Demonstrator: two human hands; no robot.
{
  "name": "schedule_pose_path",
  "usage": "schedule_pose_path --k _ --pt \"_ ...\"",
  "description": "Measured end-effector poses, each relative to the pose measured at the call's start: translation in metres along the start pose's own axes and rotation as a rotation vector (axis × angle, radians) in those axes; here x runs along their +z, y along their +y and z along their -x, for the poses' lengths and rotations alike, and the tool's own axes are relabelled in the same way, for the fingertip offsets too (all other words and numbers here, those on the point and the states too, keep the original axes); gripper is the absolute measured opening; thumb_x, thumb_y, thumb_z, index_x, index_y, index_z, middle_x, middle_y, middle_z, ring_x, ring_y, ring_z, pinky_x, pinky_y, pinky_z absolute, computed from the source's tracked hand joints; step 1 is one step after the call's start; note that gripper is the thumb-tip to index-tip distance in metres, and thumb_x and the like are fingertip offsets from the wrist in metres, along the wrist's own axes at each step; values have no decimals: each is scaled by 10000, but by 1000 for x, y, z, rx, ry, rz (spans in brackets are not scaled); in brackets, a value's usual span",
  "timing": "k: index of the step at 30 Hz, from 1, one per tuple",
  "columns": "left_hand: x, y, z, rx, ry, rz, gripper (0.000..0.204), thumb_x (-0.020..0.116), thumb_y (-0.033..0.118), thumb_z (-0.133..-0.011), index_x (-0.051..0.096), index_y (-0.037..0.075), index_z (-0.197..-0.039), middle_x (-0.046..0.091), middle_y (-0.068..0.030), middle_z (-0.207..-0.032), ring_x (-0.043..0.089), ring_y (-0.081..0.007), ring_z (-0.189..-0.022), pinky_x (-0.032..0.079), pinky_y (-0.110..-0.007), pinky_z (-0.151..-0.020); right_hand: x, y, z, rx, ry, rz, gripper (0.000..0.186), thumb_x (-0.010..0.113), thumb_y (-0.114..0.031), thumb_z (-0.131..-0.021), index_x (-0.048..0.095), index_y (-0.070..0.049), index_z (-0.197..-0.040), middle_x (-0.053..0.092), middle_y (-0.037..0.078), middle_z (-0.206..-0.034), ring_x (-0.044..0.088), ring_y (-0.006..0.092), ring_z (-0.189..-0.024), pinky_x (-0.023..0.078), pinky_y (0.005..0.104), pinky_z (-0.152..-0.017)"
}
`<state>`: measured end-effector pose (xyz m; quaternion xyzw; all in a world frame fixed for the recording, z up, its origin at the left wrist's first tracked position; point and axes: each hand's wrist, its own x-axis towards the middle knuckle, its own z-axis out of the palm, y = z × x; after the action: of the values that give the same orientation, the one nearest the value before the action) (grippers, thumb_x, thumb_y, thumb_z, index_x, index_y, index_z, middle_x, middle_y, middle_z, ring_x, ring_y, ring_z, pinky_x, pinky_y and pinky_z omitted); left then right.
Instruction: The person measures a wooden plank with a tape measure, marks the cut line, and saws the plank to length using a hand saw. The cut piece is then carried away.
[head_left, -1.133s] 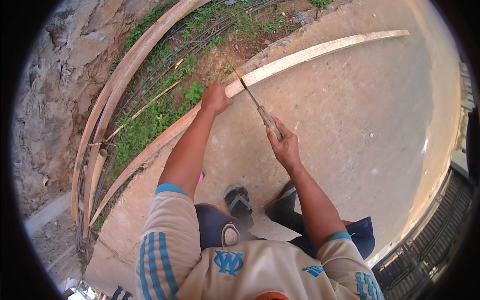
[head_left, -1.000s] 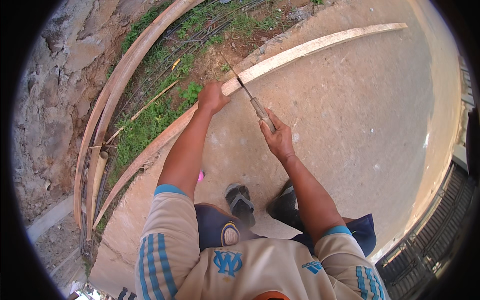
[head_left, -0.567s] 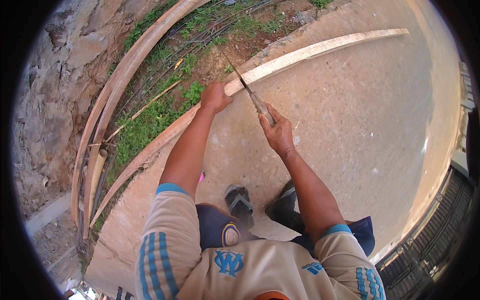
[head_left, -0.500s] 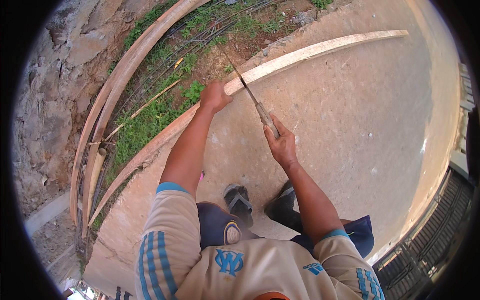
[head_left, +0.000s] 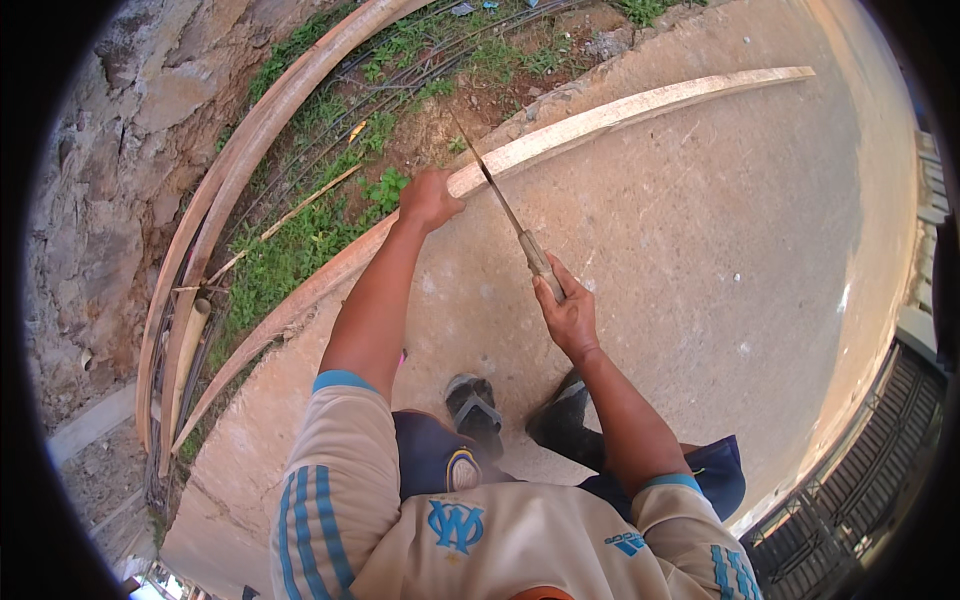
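Observation:
A long pale wooden beam (head_left: 620,112) runs from the lower left to the upper right, along the edge of the concrete. My left hand (head_left: 430,199) is closed round the beam near its middle. Just right of that hand, a handsaw (head_left: 505,204) crosses the beam, its thin dark blade resting on the wood and its tip reaching over the far side. My right hand (head_left: 570,312) grips the saw's worn handle on the near side. How deep the blade sits in the wood cannot be made out.
Two long wooden beams (head_left: 215,185) and a bamboo pole (head_left: 190,350) lie at the left beside a rough earth bank (head_left: 120,150). Thin rods (head_left: 440,70) lie on grass. Concrete ground (head_left: 690,250) spreads right, toward a dark metal grating (head_left: 850,460). My feet (head_left: 475,405) stand below the beam.
My right hand has drawn the saw back toward me and slightly right, so more of the blade shows on the near side. My left hand keeps its hold on the beam.

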<state>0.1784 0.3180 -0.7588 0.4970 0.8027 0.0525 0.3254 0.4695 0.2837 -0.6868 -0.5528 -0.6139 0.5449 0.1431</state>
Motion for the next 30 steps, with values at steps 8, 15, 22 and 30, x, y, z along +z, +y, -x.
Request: schedule_pose_path --k 8,15,22,30 --pt "5 -4 -2 16 10 -53 590 798 324 -663 669 58 -1174 637 -175 -1125 621 -348 -1070 510 -438 -887 -10 0 -10 69 -45 56 459 672 -190 -930 582 10 -1333 669 215 -1216 637 261 -1148 471 333 -988" --pt "-3 -10 4 -2 -1 36 633 790 305 -696 624 47 -1249 655 -203 -1185 625 -355 -1107 502 -438 -934 4 -21 -29 -10 39 -117 467 662 -249 -940 593 10 -1321 691 223 -1170 664 266 -1109 499 333 -939" --pt "-30 -29 -48 -279 195 17 615 763 266 -811 551 101 -1365 527 -153 -1422 476 -339 -1310 375 -483 -1091 -114 -20 19 182 80 72 500 643 -289 -963 574 20 -1351 702 143 -1057 652 176 -936 517 309 -853" --pt "-2 -91 73 -136 200 -49 613 733 290 -849 516 133 -1400 451 -151 -1449 386 -336 -1367 310 -483 -1134 -136 5 10 240 -124 -242 487 629 -256 -972 563 24 -1365 558 3 -625 493 65 -551 442 244 -559"
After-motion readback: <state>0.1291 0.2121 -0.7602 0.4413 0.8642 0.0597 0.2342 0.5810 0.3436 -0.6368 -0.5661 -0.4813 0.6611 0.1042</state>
